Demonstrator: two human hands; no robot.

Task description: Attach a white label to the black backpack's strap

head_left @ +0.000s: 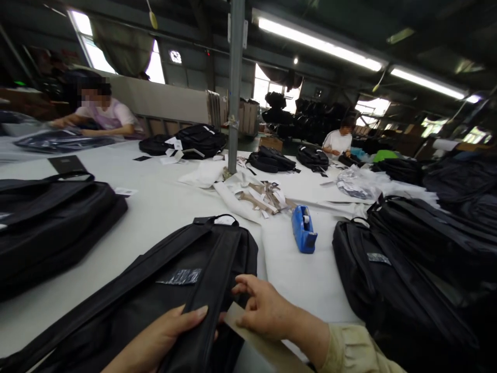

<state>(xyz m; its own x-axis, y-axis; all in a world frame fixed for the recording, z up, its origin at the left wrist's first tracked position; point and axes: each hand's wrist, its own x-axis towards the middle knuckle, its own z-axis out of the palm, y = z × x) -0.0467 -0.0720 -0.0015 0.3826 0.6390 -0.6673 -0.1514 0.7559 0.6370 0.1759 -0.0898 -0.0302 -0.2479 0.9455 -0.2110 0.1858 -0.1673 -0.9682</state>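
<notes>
A black backpack (163, 290) lies flat on the white table (163, 207) right in front of me. My left hand (166, 331) grips a fold or strap along its right side, thumb on top. My right hand (264, 308) pinches a flat tan cardboard sheet (267, 347) at the bag's right edge, its end tucked against the fabric. A small dark label (180, 276) sits on the bag's front.
A blue tape dispenser (303, 229) stands just beyond my hands. Black backpacks are stacked at left (50, 223) and right (407, 259). Paper tags and strips (260, 194) lie around a metal pole (234, 88). Two other people work at the far side.
</notes>
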